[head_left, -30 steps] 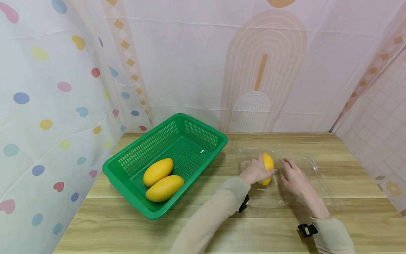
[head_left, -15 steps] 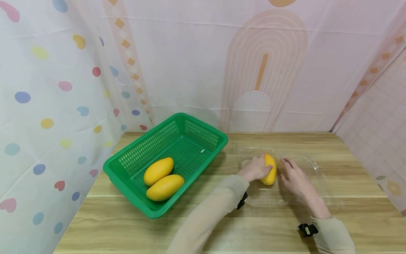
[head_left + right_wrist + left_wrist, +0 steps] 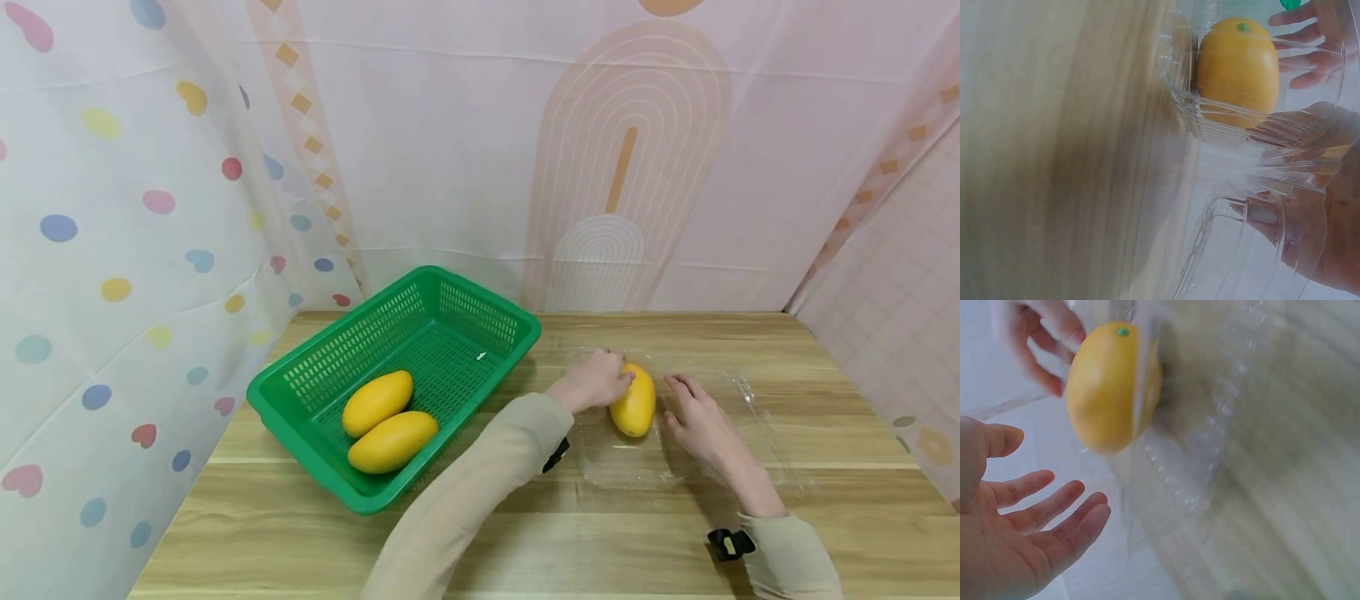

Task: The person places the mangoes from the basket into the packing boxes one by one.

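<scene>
A yellow mango (image 3: 634, 410) lies in one half of a clear plastic clamshell box (image 3: 626, 478) on the table. Just left of the fruit is my left hand (image 3: 592, 382); in the left wrist view its fingers (image 3: 1041, 512) are spread and bent a little, apart from the mango (image 3: 1110, 394) with its green tip. My right hand (image 3: 702, 425) rests at the middle of the box, where its two halves join, with fingers loosely extended. Clear plastic lies in front of that right hand (image 3: 1335, 212) in the right wrist view.
A green slotted basket (image 3: 307, 462) stands on the left of the wooden table (image 3: 592, 554), holding two more mangoes (image 3: 392, 442). A small white scrap (image 3: 482, 356) lies on the basket floor. Patterned curtains (image 3: 450, 150) enclose the table at the back and sides.
My left hand has let go of the mango and drawn back to the left. The mango now lies by itself in the box. My right hand has stayed in place.
</scene>
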### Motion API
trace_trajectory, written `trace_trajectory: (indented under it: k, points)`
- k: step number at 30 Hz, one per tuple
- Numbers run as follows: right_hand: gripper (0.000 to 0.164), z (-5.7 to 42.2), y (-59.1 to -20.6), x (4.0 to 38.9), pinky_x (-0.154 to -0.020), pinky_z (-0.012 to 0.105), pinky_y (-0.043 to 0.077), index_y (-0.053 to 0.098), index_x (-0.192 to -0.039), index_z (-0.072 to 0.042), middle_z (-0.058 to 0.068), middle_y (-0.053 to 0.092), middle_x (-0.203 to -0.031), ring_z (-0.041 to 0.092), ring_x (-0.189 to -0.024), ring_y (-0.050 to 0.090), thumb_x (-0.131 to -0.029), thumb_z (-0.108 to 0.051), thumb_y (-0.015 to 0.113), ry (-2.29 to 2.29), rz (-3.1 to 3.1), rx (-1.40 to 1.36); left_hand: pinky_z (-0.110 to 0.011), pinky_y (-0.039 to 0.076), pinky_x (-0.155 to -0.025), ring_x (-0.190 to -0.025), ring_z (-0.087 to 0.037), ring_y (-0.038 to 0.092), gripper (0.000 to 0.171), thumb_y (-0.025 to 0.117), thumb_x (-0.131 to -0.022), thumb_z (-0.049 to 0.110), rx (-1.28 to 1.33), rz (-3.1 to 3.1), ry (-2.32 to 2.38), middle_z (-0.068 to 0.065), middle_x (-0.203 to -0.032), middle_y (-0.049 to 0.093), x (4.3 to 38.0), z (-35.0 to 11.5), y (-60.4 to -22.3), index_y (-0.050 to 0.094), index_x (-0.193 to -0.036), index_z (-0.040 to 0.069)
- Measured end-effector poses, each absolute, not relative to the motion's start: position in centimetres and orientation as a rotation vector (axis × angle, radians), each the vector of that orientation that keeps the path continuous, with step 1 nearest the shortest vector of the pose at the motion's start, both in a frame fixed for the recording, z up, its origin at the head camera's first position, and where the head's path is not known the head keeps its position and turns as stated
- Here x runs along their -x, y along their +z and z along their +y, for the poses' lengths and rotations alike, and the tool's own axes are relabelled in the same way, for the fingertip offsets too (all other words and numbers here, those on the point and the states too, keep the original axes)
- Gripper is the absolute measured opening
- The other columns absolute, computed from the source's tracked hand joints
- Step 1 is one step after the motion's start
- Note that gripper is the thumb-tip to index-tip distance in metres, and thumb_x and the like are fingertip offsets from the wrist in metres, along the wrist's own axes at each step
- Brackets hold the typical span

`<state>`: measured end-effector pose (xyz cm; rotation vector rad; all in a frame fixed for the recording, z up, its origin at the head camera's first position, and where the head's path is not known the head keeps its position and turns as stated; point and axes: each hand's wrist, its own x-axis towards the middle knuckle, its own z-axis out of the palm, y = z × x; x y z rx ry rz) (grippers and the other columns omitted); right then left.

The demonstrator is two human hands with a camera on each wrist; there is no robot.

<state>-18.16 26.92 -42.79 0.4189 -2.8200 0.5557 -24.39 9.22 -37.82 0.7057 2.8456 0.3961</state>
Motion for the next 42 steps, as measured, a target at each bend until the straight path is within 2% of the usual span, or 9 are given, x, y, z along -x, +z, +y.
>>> trace_trajectory:
  k: [5,14,27,33,42]
  points:
    - [0.051,26.9,-42.8,18.1,-0.086,0.057,0.048,0.046,-0.127,0.015,0.033,0.049,-0.127,0.050,-0.106,0.057,-0.081,0.004,0.063,0.551,-2.793,-0.424,-0.033,0.045,-0.103,-0.128,-0.022,0.052,0.047,0.042,-0.100,0.036,-0.782,2.856,0.371,-0.008,-0.141,0.051,24.7,7.9,-36.4,0.046,-0.139,0.010]
    - [0.051,26.9,-42.8,18.0,-0.084,0.055,0.049,0.045,-0.128,0.015,0.034,0.048,-0.126,0.050,-0.104,0.057,-0.082,0.004,0.063,0.543,-2.799,-0.432,-0.033,0.045,-0.102,-0.128,-0.019,0.051,0.049,0.044,-0.099,0.039,-0.844,2.860,0.359,-0.002,-0.141,0.051,24.7,5.0,-33.4,0.044,-0.140,0.012]
    - [0.053,26.8,-42.8,18.1,-0.087,0.056,0.047,0.042,-0.131,0.016,0.034,0.045,-0.130,0.051,-0.110,0.053,-0.084,0.001,0.061,0.553,-2.852,-0.390,-0.037,0.045,-0.102,-0.127,-0.023,0.051,0.049,0.048,-0.098,0.037,-0.881,2.864,0.313,-0.007,-0.141,0.051,24.6,-0.8,-30.7,0.047,-0.138,0.009]
    - [0.052,26.8,-42.7,18.1,-0.088,0.057,0.047,0.043,-0.130,0.016,0.033,0.046,-0.130,0.051,-0.110,0.053,-0.084,0.001,0.061,0.547,-2.840,-0.385,-0.041,0.045,-0.102,-0.130,-0.027,0.048,0.051,0.046,-0.099,0.040,-0.825,2.794,0.306,-0.009,-0.144,0.047,24.3,-4.2,-30.0,0.044,-0.140,0.010]
    - [0.053,26.9,-42.6,17.9,-0.087,0.058,0.047,0.041,-0.133,0.014,0.034,0.045,-0.131,0.052,-0.111,0.053,-0.086,-0.002,0.060,0.575,-2.881,-0.348,-0.041,0.049,-0.094,-0.117,-0.026,0.057,0.045,0.050,-0.098,0.031,-0.752,2.688,0.279,-0.014,-0.130,0.057,24.0,-8.5,-30.6,0.048,-0.136,0.007]
